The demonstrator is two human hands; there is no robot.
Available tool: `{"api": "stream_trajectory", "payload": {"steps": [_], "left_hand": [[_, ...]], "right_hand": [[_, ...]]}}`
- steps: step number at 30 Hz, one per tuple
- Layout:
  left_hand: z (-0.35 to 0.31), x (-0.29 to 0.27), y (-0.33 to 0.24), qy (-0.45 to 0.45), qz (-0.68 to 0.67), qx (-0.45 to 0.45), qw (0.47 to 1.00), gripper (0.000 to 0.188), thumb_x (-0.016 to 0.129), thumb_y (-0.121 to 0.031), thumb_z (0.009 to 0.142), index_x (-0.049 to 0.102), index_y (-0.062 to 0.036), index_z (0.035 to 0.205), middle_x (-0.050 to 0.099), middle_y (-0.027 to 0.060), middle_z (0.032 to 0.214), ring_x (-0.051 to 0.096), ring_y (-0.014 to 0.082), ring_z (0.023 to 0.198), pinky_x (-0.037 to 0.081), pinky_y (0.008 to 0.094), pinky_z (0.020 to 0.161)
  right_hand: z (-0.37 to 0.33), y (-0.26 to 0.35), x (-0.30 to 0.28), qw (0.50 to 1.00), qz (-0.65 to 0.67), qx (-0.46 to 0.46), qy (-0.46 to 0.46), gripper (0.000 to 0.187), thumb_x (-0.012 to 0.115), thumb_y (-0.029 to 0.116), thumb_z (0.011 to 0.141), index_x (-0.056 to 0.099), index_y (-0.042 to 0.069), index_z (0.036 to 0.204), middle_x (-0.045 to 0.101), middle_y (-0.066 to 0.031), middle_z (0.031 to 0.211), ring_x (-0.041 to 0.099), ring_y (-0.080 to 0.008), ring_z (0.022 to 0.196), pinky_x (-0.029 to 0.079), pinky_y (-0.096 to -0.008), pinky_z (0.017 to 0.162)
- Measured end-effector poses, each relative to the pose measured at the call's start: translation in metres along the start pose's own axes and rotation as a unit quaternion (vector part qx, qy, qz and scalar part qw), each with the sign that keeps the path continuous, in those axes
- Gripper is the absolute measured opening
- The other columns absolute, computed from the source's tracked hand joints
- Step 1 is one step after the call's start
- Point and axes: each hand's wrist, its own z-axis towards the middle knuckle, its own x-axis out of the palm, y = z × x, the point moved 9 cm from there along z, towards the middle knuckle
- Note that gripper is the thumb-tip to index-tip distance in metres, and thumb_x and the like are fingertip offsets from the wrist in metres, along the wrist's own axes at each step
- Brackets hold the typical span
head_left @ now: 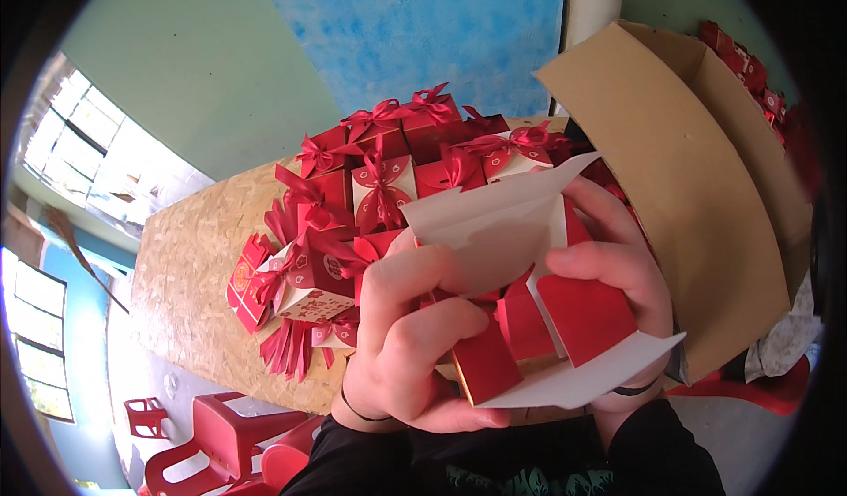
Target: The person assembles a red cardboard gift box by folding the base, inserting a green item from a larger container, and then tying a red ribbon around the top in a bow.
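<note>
Between my hands is a small red paper gift box (587,315), its white-lined flaps spread apart and red folded panels showing inside. My left hand (410,337) grips its left side, with fingers bent over the edge into the opening and the thumb underneath. On the right, my right hand (622,258) wraps round the box, its thumb pressing near a red inner flap. Just beyond my hands, finished-looking red and white gift boxes (384,187) with red ribbon bows are piled together. Part of that pile is hidden by my hands and the held box.
A chipboard table (190,267) bears the pile. To the right stands a large brown cardboard carton (670,187), with more red boxes (741,59) behind it. Red plastic chairs (225,434) and a small red stool (146,417) are on the floor at lower left.
</note>
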Motion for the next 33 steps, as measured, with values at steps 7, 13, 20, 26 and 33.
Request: {"api": "stream_trajectory", "payload": {"steps": [7, 13, 20, 26, 33], "left_hand": [[-0.002, -0.002, 0.003, 0.006, 0.03, -0.039, 0.999, 0.062, 0.081, -0.057, 0.083, 0.056, -0.0073, 0.11, 0.043, 0.0129, 0.106, 0.045, 0.0225, 0.081, 0.039, 0.0386, 0.069], [-0.003, -0.002, 0.006, -0.014, 0.015, -0.042, 0.999, 0.06, 0.083, -0.053, 0.081, 0.053, -0.0076, 0.106, 0.042, 0.0121, 0.104, 0.045, 0.0225, 0.081, 0.04, 0.0385, 0.068], [-0.001, 0.002, 0.009, 0.002, -0.038, -0.046, 0.998, 0.057, 0.079, -0.052, 0.086, 0.056, -0.0041, 0.108, 0.045, 0.0151, 0.107, 0.052, 0.0276, 0.087, 0.044, 0.0423, 0.071], [0.003, 0.004, 0.011, 0.022, -0.04, -0.03, 0.999, 0.056, 0.072, -0.046, 0.093, 0.062, -0.0003, 0.123, 0.054, 0.0266, 0.125, 0.059, 0.0476, 0.118, 0.046, 0.0622, 0.103], [0.005, -0.001, 0.008, -0.01, -0.019, -0.059, 0.998, 0.051, 0.079, -0.028, 0.087, 0.063, -0.0029, 0.127, 0.067, 0.025, 0.124, 0.05, 0.0582, 0.137, 0.034, 0.0679, 0.116]], "right_hand": [[-0.001, 0.001, -0.001, 0.999, -0.018, -0.031, 0.038, 0.037, 0.076, 0.035, 0.093, 0.067, 0.004, 0.111, 0.048, -0.033, 0.15, 0.058, -0.0437, 0.132, 0.046, -0.0503, 0.111], [0.0, -0.002, -0.004, 0.997, 0.0, -0.024, 0.078, 0.068, 0.088, 0.058, 0.074, 0.067, 0.003, 0.108, 0.046, -0.0321, 0.15, 0.056, -0.0444, 0.132, 0.044, -0.0507, 0.111], [-0.001, -0.005, -0.002, 0.997, -0.002, -0.012, 0.082, 0.067, 0.091, 0.06, 0.068, 0.067, 0.002, 0.093, 0.046, -0.03, 0.147, 0.055, -0.0445, 0.13, 0.042, -0.0506, 0.11], [0.003, -0.008, -0.006, 0.995, -0.047, -0.004, 0.087, 0.064, 0.094, 0.058, 0.063, 0.065, 0.004, 0.079, 0.047, -0.0292, 0.141, 0.056, -0.0435, 0.128, 0.044, -0.0504, 0.108], [0.003, -0.008, -0.011, 0.995, -0.073, 0.003, 0.069, 0.063, 0.095, 0.057, 0.06, 0.065, 0.004, 0.076, 0.048, -0.028, 0.139, 0.056, -0.041, 0.128, 0.044, -0.0485, 0.108]]}}
